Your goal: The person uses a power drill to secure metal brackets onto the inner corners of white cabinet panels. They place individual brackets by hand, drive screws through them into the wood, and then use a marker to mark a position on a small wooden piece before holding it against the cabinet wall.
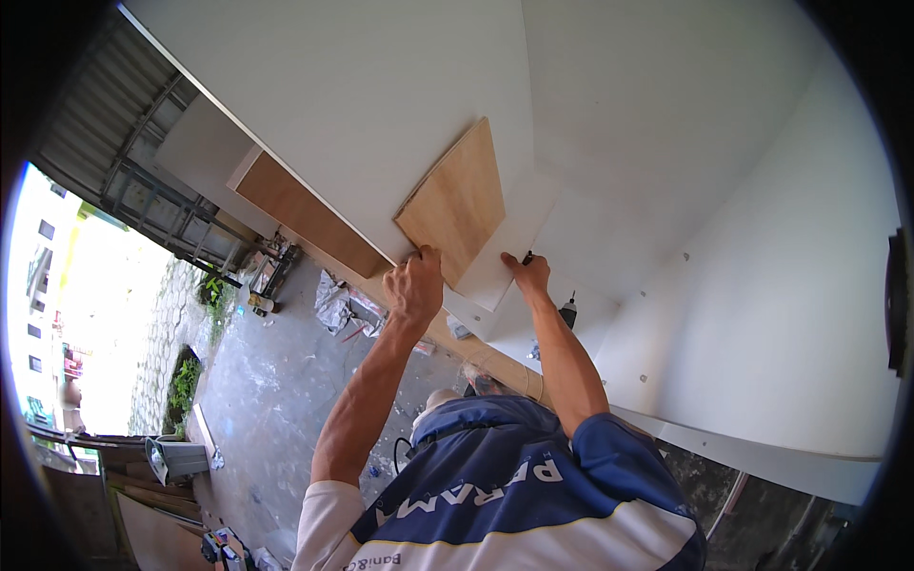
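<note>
A light plywood board [462, 200] stands tilted against the white panel [381, 105] inside a large white cabinet. My left hand [415, 284] is closed on the board's lower left edge, close to the panel's front edge. To the right of the board, my right hand [529, 274] is closed round a small black object [527, 257], perhaps a pen. Its thumb rests near a narrow white shelf piece [495, 281] beside the board. The object's lower part is hidden in the fingers.
A power drill [568, 310] stands on the white surface past my right forearm. A brown wooden box-like panel [309, 214] lies beyond the left panel. Below, the grey floor [276, 381] holds crumpled plastic [333, 303] and scraps. A grey bucket [177, 457] stands lower left.
</note>
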Motion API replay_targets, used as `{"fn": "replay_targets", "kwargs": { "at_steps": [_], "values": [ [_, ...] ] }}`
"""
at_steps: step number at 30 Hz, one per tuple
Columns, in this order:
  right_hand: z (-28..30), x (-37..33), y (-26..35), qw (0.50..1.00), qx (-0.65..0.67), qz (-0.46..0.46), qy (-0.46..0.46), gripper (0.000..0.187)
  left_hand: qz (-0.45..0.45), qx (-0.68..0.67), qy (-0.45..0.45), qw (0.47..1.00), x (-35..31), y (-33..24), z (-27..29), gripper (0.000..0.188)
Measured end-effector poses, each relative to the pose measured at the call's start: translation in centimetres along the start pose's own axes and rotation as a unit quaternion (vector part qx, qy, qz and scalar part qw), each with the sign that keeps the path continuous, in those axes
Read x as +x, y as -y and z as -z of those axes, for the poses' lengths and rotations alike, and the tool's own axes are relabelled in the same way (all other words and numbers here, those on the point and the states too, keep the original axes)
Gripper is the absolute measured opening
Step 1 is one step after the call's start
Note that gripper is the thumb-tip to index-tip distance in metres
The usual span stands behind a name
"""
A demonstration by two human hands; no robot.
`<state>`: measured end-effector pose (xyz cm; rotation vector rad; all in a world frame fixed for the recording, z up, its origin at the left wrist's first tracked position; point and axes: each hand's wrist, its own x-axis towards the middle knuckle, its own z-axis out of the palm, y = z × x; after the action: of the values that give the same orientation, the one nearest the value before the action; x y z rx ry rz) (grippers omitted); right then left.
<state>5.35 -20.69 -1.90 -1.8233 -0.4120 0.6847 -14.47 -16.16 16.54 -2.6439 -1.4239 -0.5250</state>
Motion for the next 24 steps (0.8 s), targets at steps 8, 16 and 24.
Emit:
{"fn": "replay_targets", "kwargs": {
  "at_steps": [8, 16, 24],
  "values": [
    [0.3, 0.2, 0.0, 1.000, 0.000, 0.008, -0.005, 0.040, -0.469, 0.257, -0.075, 0.841, 1.7, 0.5, -0.2, 0.023],
    [-0.2, 0.1, 0.1, 1.000, 0.003, 0.015, -0.010, 0.042, -0.498, 0.306, -0.016, 0.811, 3.5, 2.1, -1.7, 0.031],
    [0.0, 0.1, -0.1, 0.999, -0.032, -0.004, 0.003, 0.044, -0.490, 0.329, 0.029, 0.807, 3.4, 1.1, 0.6, 0.041]
  ]
}}
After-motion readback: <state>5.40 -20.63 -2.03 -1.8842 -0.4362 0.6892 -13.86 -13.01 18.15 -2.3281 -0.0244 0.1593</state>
